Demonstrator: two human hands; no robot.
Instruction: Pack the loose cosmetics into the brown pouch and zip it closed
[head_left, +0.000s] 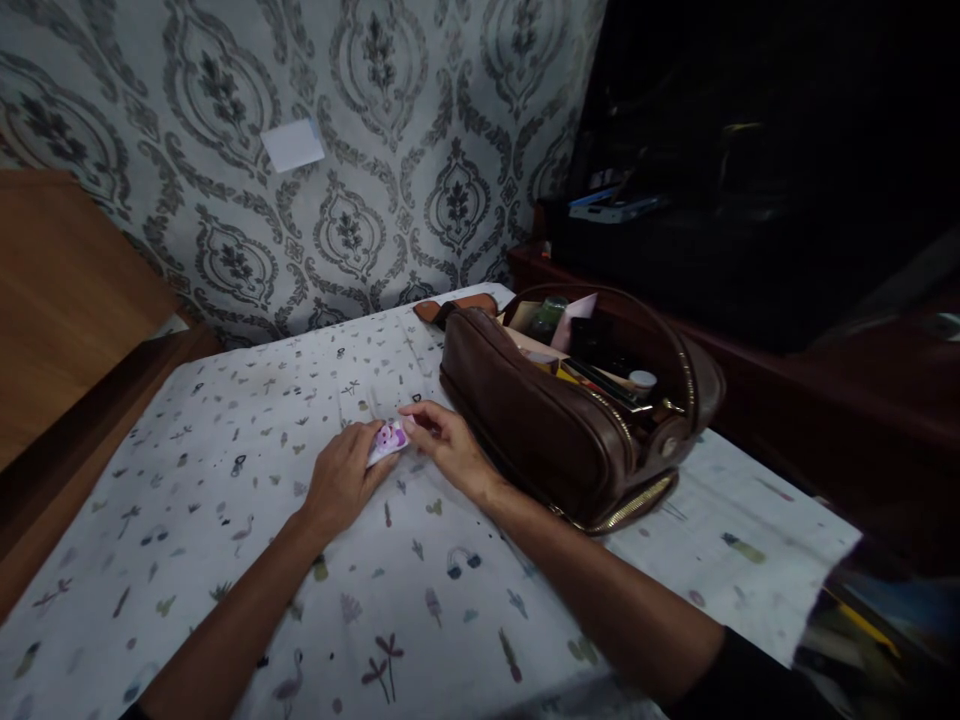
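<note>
Your left hand curls its fingers round the near end of a small white packet with a purple print. Your right hand pinches the far end between thumb and fingertips, so both hands are closed on it. The packet sits low over the tablecloth, near the middle of the table and just beside the brown toiletry bag.

The packet looks thin and glossy, likely a slick film, so I judge it handles best from its edges with the pads of your fingers rather than the nails. Resting both wrists on the cloth should steady such a small thing. The light is dim, so work by feel as much as by sight. Mind your right forearm: it lies close to the bag, whose mouth gapes with loose items standing inside.

The bag is soft-sided and rounded, and seems to be smooth leather. A brass-coloured zip runs along its lower edge and a curved handle arches over the opening. What it holds is too dark to name surely, though a small white cap shows. The cloth is matte white, scattered with tiny printed flamingos and plants. Behind it hangs grey damask wallpaper bearing a plain white rectangle, and a wooden panel stands at the left
</note>
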